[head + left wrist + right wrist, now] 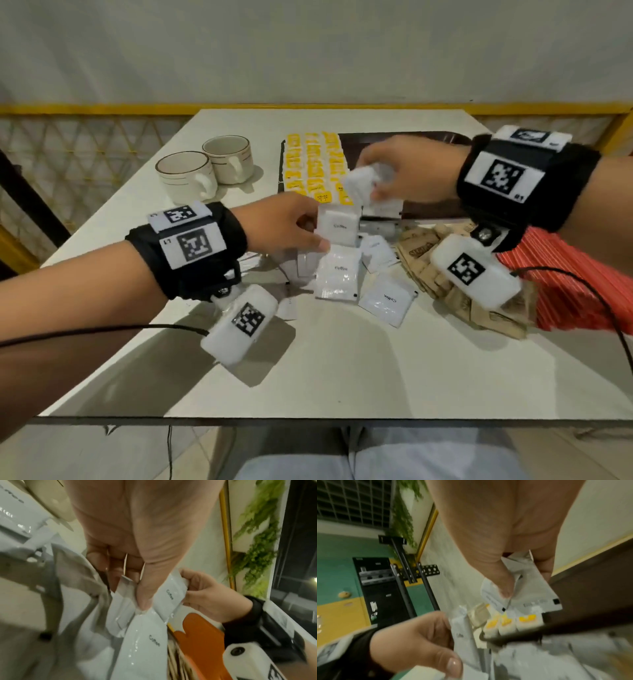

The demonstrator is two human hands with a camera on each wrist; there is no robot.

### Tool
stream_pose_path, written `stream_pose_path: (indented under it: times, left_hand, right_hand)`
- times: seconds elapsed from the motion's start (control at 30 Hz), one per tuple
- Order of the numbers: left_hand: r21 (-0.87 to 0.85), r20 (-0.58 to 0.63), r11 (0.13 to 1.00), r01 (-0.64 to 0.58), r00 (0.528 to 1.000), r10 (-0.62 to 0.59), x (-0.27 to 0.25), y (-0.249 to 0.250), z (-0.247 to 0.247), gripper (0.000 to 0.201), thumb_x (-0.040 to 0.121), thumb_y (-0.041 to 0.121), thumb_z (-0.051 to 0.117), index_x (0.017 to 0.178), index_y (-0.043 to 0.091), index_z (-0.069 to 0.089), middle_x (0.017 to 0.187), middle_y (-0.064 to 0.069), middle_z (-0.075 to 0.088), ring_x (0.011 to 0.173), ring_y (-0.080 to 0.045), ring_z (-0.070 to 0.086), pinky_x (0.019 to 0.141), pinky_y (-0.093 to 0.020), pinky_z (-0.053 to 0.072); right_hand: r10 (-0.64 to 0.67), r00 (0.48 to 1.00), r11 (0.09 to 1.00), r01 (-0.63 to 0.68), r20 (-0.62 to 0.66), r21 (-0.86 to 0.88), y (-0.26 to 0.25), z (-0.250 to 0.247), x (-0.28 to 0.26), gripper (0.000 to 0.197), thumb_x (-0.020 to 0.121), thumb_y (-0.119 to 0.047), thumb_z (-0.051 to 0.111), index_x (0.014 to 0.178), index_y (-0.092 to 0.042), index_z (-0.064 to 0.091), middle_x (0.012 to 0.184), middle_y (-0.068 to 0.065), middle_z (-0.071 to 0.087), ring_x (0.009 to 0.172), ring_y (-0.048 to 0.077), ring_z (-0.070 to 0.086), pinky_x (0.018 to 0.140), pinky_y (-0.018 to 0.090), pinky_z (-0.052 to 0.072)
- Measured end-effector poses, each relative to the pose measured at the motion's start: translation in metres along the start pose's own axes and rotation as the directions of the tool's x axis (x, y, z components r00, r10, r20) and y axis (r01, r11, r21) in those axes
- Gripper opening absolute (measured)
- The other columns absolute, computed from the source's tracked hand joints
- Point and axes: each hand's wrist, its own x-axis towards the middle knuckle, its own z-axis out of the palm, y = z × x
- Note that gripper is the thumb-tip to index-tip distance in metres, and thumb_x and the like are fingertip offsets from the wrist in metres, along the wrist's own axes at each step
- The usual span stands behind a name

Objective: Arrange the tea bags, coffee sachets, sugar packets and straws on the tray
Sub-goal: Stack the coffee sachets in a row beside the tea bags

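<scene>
Two hands at work on white coffee sachets [337,277]: left hand [284,224] pinching a small upright stack just off the near edge of the dark tray [421,140], right hand [407,171] clamped on a few more, over the tray beside the yellow tea bags [315,164]. Right hand nearer the bare tray floor, lying beyond and to its right, so probably first to set down. Loose sachets on the table, flat, long axes mixed. Brown sugar packets [442,274] and orange straws [565,281] off-tray, at the right.
</scene>
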Motion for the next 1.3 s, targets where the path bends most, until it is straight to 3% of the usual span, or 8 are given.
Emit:
stream_pose_path:
  times: [0.1,0.2,0.33,0.57,0.67,0.83,1.1,1.3]
  left_hand:
    - [-0.229,-0.085,0.970,0.086,0.991,-0.107,0.002,-0.011,-0.011,0.016,0.085,0.023,0.069,0.101,0.021,0.067,0.077,0.011,0.065,0.062,-0.001,0.056,0.063,-0.013,0.045]
    - [-0.527,-0.024,0.829,0.186,0.972,-0.234,0.005,-0.017,-0.021,0.021,0.083,0.019,0.070,0.101,0.010,0.067,0.091,-0.008,0.070,0.071,-0.018,0.063,0.069,-0.029,0.056]
    - [-0.797,-0.049,0.591,0.124,0.962,-0.268,0.016,-0.003,-0.019,0.006,0.088,0.008,0.062,0.094,0.008,0.062,0.080,-0.008,0.062,0.069,-0.017,0.055,0.061,-0.025,0.056]
    - [-0.848,-0.199,0.529,-0.012,0.934,-0.298,0.032,0.005,0.007,0.023,0.086,-0.002,0.062,0.109,-0.003,0.063,0.089,-0.015,0.068,0.053,-0.009,0.063,0.045,-0.018,0.046]
    - [-0.826,-0.218,0.564,-0.009,0.928,-0.304,0.033,0.005,0.022,0.020,0.087,-0.002,0.061,0.108,-0.003,0.063,0.088,-0.018,0.066,0.051,-0.010,0.059,0.046,-0.020,0.045]
    - [-0.818,-0.262,0.575,-0.037,0.912,-0.314,0.031,0.012,0.028,0.017,0.087,-0.001,0.061,0.102,0.003,0.066,0.105,-0.032,0.063,0.081,-0.037,0.060,0.079,-0.058,0.049]
    - [-0.871,-0.205,0.490,-0.030,0.929,-0.307,0.027,0.015,0.032,0.008,0.084,-0.001,0.064,0.085,0.005,0.059,0.067,-0.004,0.065,0.052,-0.010,0.063,0.051,-0.021,0.053]
    - [-0.903,-0.081,0.427,0.042,0.961,-0.264,0.025,0.017,0.032,0.030,0.080,0.001,0.069,0.104,0.009,0.053,0.057,0.001,0.059,0.050,-0.011,0.059,0.062,-0.033,0.060]
  right_hand:
    - [0.163,0.974,0.925,-0.096,-0.155,0.369,0.012,-0.015,-0.004,0.026,0.087,-0.011,0.066,0.112,-0.014,0.061,0.099,0.003,0.061,0.089,0.018,0.056,0.063,0.014,0.039]
    - [0.170,0.984,0.384,-0.112,0.048,0.916,0.005,-0.007,-0.019,0.030,0.086,0.005,0.059,0.112,-0.010,0.058,0.103,0.012,0.067,0.095,0.022,0.066,0.086,0.033,0.056]
    - [0.135,0.983,0.147,-0.142,0.122,0.979,-0.012,0.029,-0.014,0.053,0.089,0.012,0.051,0.136,-0.009,0.043,0.127,0.017,0.057,0.108,0.027,0.062,0.087,0.039,0.053]
    - [0.065,0.975,-0.138,-0.203,0.213,0.969,-0.005,0.049,-0.006,0.039,0.092,0.006,0.047,0.127,-0.011,0.051,0.115,0.013,0.064,0.094,0.024,0.068,0.068,0.039,0.059]
    - [0.104,0.972,-0.200,-0.187,0.210,0.962,-0.003,0.060,-0.005,0.048,0.091,0.009,0.047,0.132,-0.015,0.048,0.120,0.014,0.062,0.095,0.026,0.067,0.070,0.040,0.059]
    - [0.122,0.972,-0.286,-0.157,0.198,0.945,-0.005,0.069,-0.005,0.042,0.092,0.004,0.051,0.131,-0.011,0.048,0.122,0.017,0.061,0.097,0.026,0.067,0.079,0.044,0.058]
    - [0.289,0.952,-0.272,-0.023,0.104,0.962,-0.003,0.076,-0.006,0.036,0.093,0.006,0.049,0.128,0.001,0.048,0.119,0.022,0.061,0.094,0.027,0.066,0.080,0.039,0.058]
    - [0.349,0.936,-0.221,0.031,0.049,0.975,0.000,0.076,-0.007,0.029,0.092,0.005,0.050,0.121,0.001,0.051,0.113,0.023,0.060,0.098,0.032,0.063,0.078,0.039,0.058]
